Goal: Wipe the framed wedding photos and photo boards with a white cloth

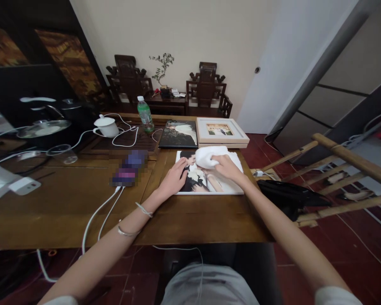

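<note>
A photo panel (199, 185) with a printed picture of people lies flat on the wooden table. On its left edge rests my left hand (175, 176), fingers stretched out and pressing on the surface. My right hand (227, 167) is closed around a bunched white cloth (212, 156), which touches the upper part of the panel and hides some of the picture. Just behind stand two more items: a dark photo panel (178, 134) showing a white dress, and a light-framed picture (222, 130) stacked on something similar.
The wooden table (209, 220) also bears a phone-like blurred item (129, 168) with white cables, a green bottle (145, 113), a lidded white cup (106, 126), a clear plastic cup (62, 154) and a pan (44, 129). A bamboo rack (352, 173) stands on the right.
</note>
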{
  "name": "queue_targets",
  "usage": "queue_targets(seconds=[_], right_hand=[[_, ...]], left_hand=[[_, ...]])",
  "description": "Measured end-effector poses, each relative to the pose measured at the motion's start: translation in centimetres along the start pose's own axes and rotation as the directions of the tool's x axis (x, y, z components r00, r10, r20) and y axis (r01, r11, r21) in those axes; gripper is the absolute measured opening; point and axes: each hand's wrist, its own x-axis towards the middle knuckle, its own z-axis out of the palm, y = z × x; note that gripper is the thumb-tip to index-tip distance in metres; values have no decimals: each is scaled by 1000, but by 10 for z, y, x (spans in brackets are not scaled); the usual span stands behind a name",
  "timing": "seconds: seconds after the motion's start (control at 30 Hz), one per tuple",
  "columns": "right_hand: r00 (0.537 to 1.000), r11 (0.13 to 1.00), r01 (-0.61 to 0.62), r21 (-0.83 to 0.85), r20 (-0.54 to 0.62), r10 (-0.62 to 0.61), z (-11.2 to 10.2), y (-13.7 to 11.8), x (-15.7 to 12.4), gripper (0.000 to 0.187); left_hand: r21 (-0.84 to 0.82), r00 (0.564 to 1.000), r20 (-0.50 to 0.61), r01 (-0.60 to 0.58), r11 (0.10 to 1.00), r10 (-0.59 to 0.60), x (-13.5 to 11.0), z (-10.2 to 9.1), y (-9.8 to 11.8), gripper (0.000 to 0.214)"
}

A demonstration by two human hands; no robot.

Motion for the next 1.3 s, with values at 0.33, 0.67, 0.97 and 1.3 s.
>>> queue_targets(seconds=[0.33,0.67,0.97,1.3], right_hand=[[999,995,42,-95,30,-39,18,-9,9,39],[962,985,162,-56,229,-145,1,-64,-110,41],[999,996,-12,-90,51,16,5,-22,-44,31],[964,964,220,-151,186,-190,37,-63,-22,37]], left_hand=[[0,1000,-9,-6,1000,6,0,2,-3,43],[-5,1000,-11,23,1000,-23,1,4,1,43],[-50,999,12,32,998,-31,2,1,1,45],[-275,981,-145,83,958,-126,4,-13,13,57]])
